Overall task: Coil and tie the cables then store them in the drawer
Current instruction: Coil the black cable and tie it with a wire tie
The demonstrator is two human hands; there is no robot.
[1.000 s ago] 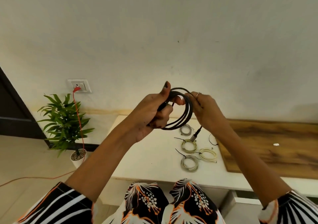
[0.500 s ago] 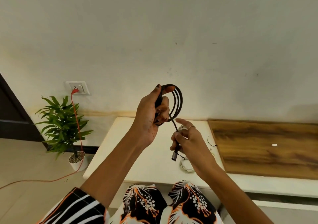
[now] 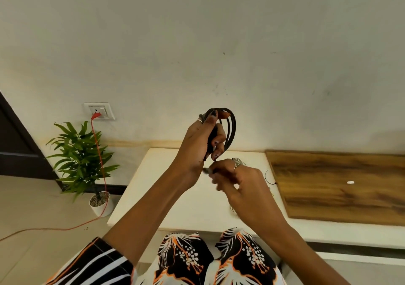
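Note:
A black cable (image 3: 231,129) is wound into a small coil of several loops, held up in front of the wall. My left hand (image 3: 201,140) grips the coil on its left side, thumb on top. Just below it, my right hand (image 3: 236,181) pinches the cable's loose end with its plug at the fingertips, close to my left palm. Small coiled pale cables (image 3: 237,161) lie on the white cabinet top (image 3: 175,197); my right hand hides most of them. No drawer shows.
A wooden panel (image 3: 341,186) covers the cabinet top on the right, with a small white piece (image 3: 350,182) on it. A thin black tie (image 3: 268,178) lies at its left edge. A potted plant (image 3: 83,164) and a red cord (image 3: 98,153) from a wall socket stand at the left.
My right hand left the coil, dropped, took the hanging plug end and brought it up toward my left palm. The left hand turned the coil more edge-on.

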